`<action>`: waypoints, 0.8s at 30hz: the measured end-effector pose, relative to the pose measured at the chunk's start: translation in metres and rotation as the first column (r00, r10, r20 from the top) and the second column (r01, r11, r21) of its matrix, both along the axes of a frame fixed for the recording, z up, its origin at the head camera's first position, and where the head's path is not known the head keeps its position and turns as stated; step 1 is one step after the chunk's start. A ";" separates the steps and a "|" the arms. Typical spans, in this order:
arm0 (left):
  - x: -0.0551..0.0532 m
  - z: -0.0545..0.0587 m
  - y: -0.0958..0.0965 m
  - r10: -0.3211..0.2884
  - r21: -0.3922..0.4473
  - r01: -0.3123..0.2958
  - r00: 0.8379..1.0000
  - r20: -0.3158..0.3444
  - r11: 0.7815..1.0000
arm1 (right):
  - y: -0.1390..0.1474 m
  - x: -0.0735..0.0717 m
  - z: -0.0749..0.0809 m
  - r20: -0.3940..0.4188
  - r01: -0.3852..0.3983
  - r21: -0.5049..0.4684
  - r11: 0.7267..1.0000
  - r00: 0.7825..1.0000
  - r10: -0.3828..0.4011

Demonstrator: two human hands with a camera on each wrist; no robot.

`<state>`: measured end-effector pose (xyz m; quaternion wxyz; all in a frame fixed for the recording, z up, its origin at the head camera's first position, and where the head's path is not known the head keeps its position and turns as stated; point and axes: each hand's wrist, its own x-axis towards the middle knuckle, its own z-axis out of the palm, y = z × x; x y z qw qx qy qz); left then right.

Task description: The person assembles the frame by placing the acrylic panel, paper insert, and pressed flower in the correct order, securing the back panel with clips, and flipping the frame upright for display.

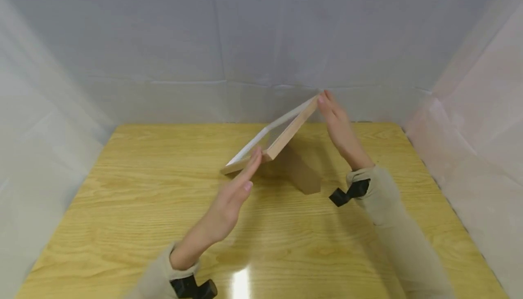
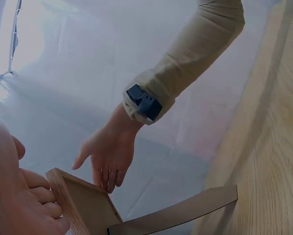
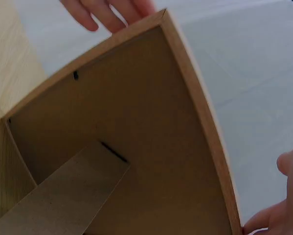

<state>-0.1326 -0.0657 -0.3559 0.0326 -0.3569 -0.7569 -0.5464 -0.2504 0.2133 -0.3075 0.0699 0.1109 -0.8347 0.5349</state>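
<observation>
A wooden picture frame (image 1: 292, 132) stands tilted on the table, its pale front turned to the far left. From its brown back panel (image 3: 136, 93) a flat easel leg (image 1: 304, 177) slants down to the tabletop. My left hand (image 1: 224, 203) has its fingers straight, with the tips at the frame's near side edge. At the opposite side edge, near the upper corner, are the extended fingertips of my right hand (image 1: 342, 131). Neither hand curls round the wood. In the left wrist view, the right hand's thumb stands away from its fingers.
The wood-grain table (image 1: 143, 208) reaches back to a pale sheet wall (image 1: 163, 44), with similar sheeting at both sides. Black wrist cameras (image 1: 351, 192) are strapped over the beige sleeves (image 1: 402, 226). Dark clips (image 3: 76, 75) sit along the frame's back.
</observation>
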 end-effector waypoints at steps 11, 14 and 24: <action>0.013 -0.001 0.017 -0.058 -0.067 0.057 0.998 -0.025 0.996 | -0.011 -0.025 -0.002 -0.011 -0.074 0.033 0.997 0.997 0.074; 0.014 -0.001 0.020 -0.075 -0.071 0.072 0.997 -0.034 0.995 | -0.011 -0.031 -0.002 -0.012 -0.095 0.054 0.994 0.995 0.096; 0.013 0.007 0.015 -0.051 -0.060 0.047 0.997 -0.066 0.997 | -0.003 -0.007 0.005 -0.034 -0.152 0.152 0.977 0.987 0.159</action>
